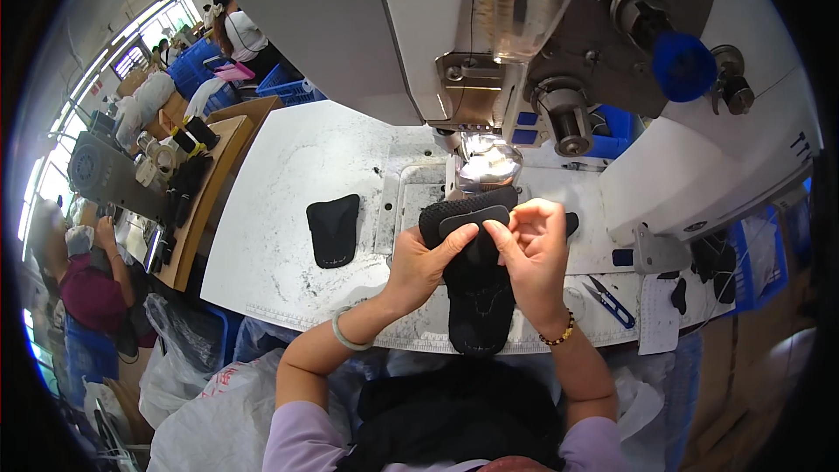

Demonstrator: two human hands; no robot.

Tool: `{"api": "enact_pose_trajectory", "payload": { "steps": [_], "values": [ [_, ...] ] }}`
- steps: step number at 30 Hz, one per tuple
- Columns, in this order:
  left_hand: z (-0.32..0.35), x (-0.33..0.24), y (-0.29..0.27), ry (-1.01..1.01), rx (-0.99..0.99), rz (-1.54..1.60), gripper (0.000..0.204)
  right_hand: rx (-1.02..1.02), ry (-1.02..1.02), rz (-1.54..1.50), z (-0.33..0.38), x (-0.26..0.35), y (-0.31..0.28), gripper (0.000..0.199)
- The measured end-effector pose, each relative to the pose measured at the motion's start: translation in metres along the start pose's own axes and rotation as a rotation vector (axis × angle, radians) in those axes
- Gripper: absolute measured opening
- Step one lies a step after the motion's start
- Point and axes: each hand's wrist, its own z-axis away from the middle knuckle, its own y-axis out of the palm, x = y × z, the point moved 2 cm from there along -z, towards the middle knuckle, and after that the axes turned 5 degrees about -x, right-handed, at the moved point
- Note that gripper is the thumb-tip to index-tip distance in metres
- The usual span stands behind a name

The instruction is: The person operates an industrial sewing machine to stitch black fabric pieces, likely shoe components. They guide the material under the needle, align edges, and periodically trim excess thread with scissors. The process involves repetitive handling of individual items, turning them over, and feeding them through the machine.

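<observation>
A black shoe-tongue piece (pixel 476 284), long and rounded at its lower end, with a mesh-textured top and faint stitch lines lower down, lies near the front edge of the white worktop (pixel 288 175), its upper end just under the sewing machine's presser foot (pixel 483 164). A small dark oval patch (pixel 472 223) sits on its top part. The left hand (pixel 419 262) grips the piece's left side, thumb pressed onto the patch. The right hand (pixel 533 253) pinches the patch's right end between thumb and fingertips. A pale bangle (pixel 348 334) circles the left wrist and a beaded bracelet (pixel 559 332) the right. Another black padded tongue piece (pixel 334 229) lies flat to the left, well apart. Blue-handled thread snips (pixel 609 300) rest near the worktop's front right. The grey-white sewing machine (pixel 489 26) looms over the back.
</observation>
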Motion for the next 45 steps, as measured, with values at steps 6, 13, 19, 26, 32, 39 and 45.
{"api": "enact_pose_trajectory", "payload": {
  "steps": [6,13,19,26,32,39,45],
  "values": [
    [0.003,-0.018,0.005,-0.031,-0.004,0.072,0.023,0.163,-0.913,0.821,0.013,-0.006,-0.042,0.043],
    [0.008,-0.036,0.012,-0.058,-0.147,0.214,0.022,0.232,-1.256,0.774,-0.002,0.015,-0.026,0.033],
    [-0.006,-0.052,-0.010,-0.052,-0.141,0.137,0.024,0.371,-0.945,0.687,-0.026,0.031,0.003,0.040],
    [-0.061,-0.036,-0.006,0.175,-0.109,0.081,0.017,0.256,-0.805,0.635,-0.051,0.012,0.000,0.051],
    [-0.067,-0.035,-0.008,0.199,-0.048,-0.002,0.017,0.298,-0.702,0.532,-0.049,0.003,-0.005,0.057],
    [-0.070,-0.029,-0.010,0.147,0.009,0.146,0.014,0.268,-0.709,0.544,-0.047,0.006,-0.001,0.060],
    [-0.068,-0.034,-0.009,0.153,0.008,0.101,0.014,0.267,-0.670,0.533,-0.047,0.009,0.000,0.061]
  ]
}}
